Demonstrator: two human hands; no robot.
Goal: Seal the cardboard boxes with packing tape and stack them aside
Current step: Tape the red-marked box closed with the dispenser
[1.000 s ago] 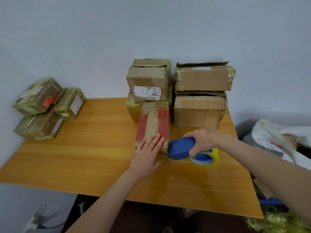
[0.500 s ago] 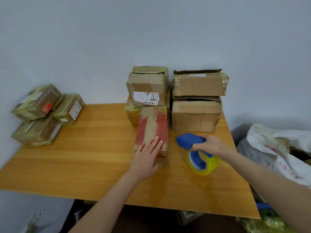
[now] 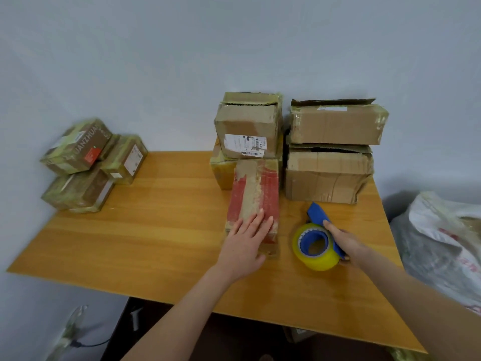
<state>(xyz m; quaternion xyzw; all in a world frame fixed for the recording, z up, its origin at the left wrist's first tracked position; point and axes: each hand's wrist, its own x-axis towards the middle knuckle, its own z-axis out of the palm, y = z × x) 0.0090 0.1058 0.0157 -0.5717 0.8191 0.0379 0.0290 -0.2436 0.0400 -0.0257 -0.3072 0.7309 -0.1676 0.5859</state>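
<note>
A long red and brown cardboard box lies on the wooden table, its far end against the box stacks. My left hand rests flat on its near end with straight fingers. To its right stands a blue tape dispenser with a yellow tape roll on the table. My right hand grips the dispenser's handle from the right side.
Two brown boxes are stacked at the back right, with another stack beside them. Several taped boxes are piled at the table's left edge by the wall. A white plastic bag sits right of the table.
My right hand has lowered the tape dispenser from beside the red box's near end onto the table, turning it upright. My left hand stays on the box.
</note>
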